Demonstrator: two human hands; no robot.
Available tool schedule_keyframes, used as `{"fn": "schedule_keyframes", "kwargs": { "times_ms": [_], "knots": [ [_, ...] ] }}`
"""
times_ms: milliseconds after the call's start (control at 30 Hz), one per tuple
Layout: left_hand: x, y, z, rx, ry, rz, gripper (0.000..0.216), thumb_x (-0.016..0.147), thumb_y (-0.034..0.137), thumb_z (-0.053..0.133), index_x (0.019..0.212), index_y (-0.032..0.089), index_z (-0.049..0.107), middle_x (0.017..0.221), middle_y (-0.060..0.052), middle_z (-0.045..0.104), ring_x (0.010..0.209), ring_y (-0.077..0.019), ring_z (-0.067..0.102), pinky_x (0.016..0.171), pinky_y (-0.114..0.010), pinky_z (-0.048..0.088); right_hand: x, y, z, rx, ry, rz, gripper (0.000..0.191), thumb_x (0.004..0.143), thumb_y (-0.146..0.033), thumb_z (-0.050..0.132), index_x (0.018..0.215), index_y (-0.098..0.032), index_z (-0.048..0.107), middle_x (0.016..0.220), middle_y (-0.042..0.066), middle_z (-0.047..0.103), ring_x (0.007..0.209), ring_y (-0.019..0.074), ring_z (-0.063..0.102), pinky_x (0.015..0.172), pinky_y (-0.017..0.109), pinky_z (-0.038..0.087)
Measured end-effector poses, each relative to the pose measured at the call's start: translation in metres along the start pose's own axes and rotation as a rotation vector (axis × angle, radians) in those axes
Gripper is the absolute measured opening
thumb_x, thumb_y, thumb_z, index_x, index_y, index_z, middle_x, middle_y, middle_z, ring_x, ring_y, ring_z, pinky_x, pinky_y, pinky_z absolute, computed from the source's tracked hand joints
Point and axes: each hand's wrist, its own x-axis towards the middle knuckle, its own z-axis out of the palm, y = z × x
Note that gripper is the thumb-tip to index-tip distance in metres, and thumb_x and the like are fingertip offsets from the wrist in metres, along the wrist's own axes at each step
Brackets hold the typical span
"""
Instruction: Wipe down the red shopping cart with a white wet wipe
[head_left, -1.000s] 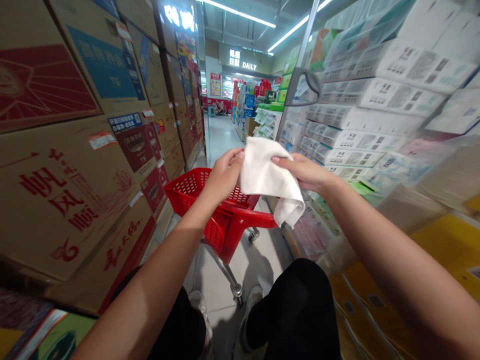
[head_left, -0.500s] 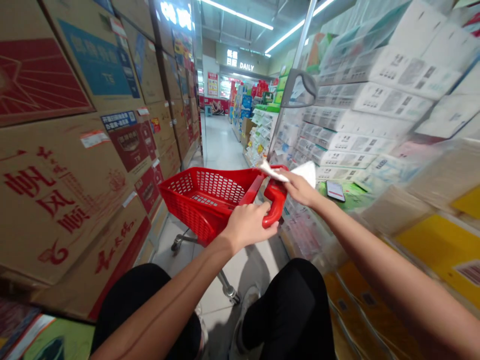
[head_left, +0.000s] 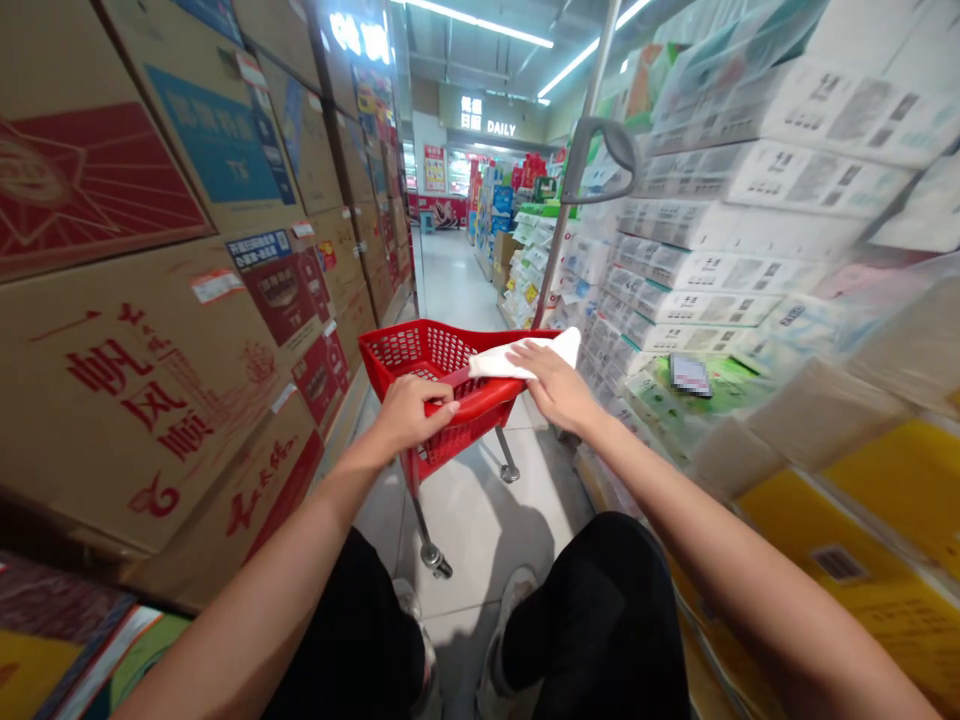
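Note:
A small red shopping cart point(head_left: 420, 355) stands in the aisle right in front of me. My left hand point(head_left: 409, 412) is closed around the near red rim of the cart. My right hand point(head_left: 553, 385) lies flat, fingers stretched out, pressing a folded white cloth point(head_left: 525, 356) onto the cart's right edge. The cart's basket looks empty from here. My knees in black trousers show at the bottom of the view.
Stacked brown cartons point(head_left: 165, 330) with red print wall the left side. Shelves of packaged tissue goods point(head_left: 720, 270) fill the right, with a phone point(head_left: 690, 375) lying on a green pack. A grey handle on a pole point(head_left: 592, 160) rises behind the cart. The tiled aisle point(head_left: 450, 270) runs ahead.
Both hands held the cloth up a second ago. The left hand then dropped to the cart's rim, and the right hand brought the cloth down flat onto the cart's edge.

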Motion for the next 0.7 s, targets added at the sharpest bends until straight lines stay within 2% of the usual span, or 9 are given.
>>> {"fn": "schedule_keyframes", "kwargs": {
  "times_ms": [100, 200, 300, 400, 467, 533, 600, 700],
  "knots": [
    [0.005, -0.004, -0.011, 0.083, -0.070, -0.073, 0.041, 0.089, 0.040, 0.040, 0.069, 0.018, 0.067, 0.075, -0.007, 0.071, 0.072, -0.0183, 0.063, 0.074, -0.029, 0.044, 0.012, -0.047, 0.018, 0.036, -0.024, -0.130, 0.049, 0.097, -0.024, 0.038, 0.144, -0.024, 0.054, 0.150, 0.004, 0.053, 0.147, 0.0247, 0.038, 0.122, 0.052, 0.029],
    [0.009, 0.008, -0.020, 0.236, -0.146, -0.166, 0.043, 0.093, 0.035, 0.034, 0.086, 0.017, 0.072, 0.096, -0.011, 0.075, 0.086, -0.0220, 0.068, 0.080, -0.030, 0.046, 0.022, -0.063, 0.029, 0.058, -0.002, -0.154, 0.049, 0.096, -0.024, 0.039, 0.142, -0.023, 0.055, 0.144, 0.005, 0.058, 0.144, 0.0248, 0.041, 0.119, 0.051, 0.033],
    [0.012, 0.021, -0.019, 0.380, -0.167, -0.238, 0.051, 0.096, 0.035, 0.027, 0.091, 0.015, 0.074, 0.099, -0.015, 0.075, 0.091, -0.0253, 0.069, 0.083, -0.033, 0.047, 0.025, -0.043, 0.030, 0.034, 0.026, -0.116, 0.049, 0.096, -0.025, 0.039, 0.141, -0.023, 0.055, 0.147, 0.006, 0.055, 0.142, 0.0252, 0.043, 0.118, 0.050, 0.035],
    [0.013, 0.021, -0.017, 0.412, -0.131, -0.265, 0.052, 0.095, 0.034, 0.027, 0.090, 0.016, 0.076, 0.094, -0.015, 0.075, 0.091, -0.0263, 0.069, 0.085, -0.034, 0.047, 0.021, -0.001, 0.021, -0.035, 0.085, 0.026, 0.047, 0.098, -0.028, 0.035, 0.140, -0.021, 0.056, 0.145, 0.009, 0.057, 0.137, 0.0257, 0.048, 0.117, 0.048, 0.035],
    [0.013, 0.015, -0.018, 0.402, -0.114, -0.302, 0.051, 0.093, 0.033, 0.028, 0.089, 0.017, 0.076, 0.093, -0.014, 0.075, 0.092, -0.0270, 0.069, 0.084, -0.035, 0.048, 0.016, 0.024, 0.013, -0.095, 0.116, 0.137, 0.047, 0.100, -0.032, 0.031, 0.135, -0.017, 0.060, 0.136, 0.013, 0.063, 0.128, 0.0277, 0.054, 0.113, 0.048, 0.038],
    [0.014, 0.010, -0.023, 0.381, -0.135, -0.345, 0.051, 0.092, 0.033, 0.028, 0.090, 0.018, 0.077, 0.096, -0.014, 0.076, 0.094, -0.0281, 0.069, 0.081, -0.035, 0.049, 0.013, 0.038, 0.009, -0.150, 0.130, 0.209, 0.048, 0.102, -0.035, 0.029, 0.127, -0.015, 0.064, 0.124, 0.015, 0.068, 0.119, 0.0294, 0.058, 0.107, 0.047, 0.042],
    [0.017, 0.012, -0.026, 0.388, -0.167, -0.410, 0.054, 0.092, 0.036, 0.027, 0.094, 0.017, 0.077, 0.100, -0.016, 0.075, 0.095, -0.0303, 0.069, 0.079, -0.037, 0.050, 0.012, 0.034, 0.011, -0.173, 0.154, 0.241, 0.049, 0.103, -0.036, 0.028, 0.123, -0.015, 0.066, 0.117, 0.015, 0.070, 0.114, 0.0298, 0.060, 0.105, 0.046, 0.042],
    [0.027, 0.025, -0.022, 0.436, -0.187, -0.481, 0.064, 0.095, 0.047, 0.021, 0.099, 0.015, 0.077, 0.102, -0.019, 0.074, 0.095, -0.0348, 0.070, 0.079, -0.042, 0.050, 0.013, 0.004, 0.024, -0.139, 0.226, 0.246, 0.048, 0.103, -0.035, 0.027, 0.131, -0.017, 0.062, 0.123, 0.014, 0.068, 0.117, 0.0297, 0.058, 0.107, 0.047, 0.040]
  ]
}}
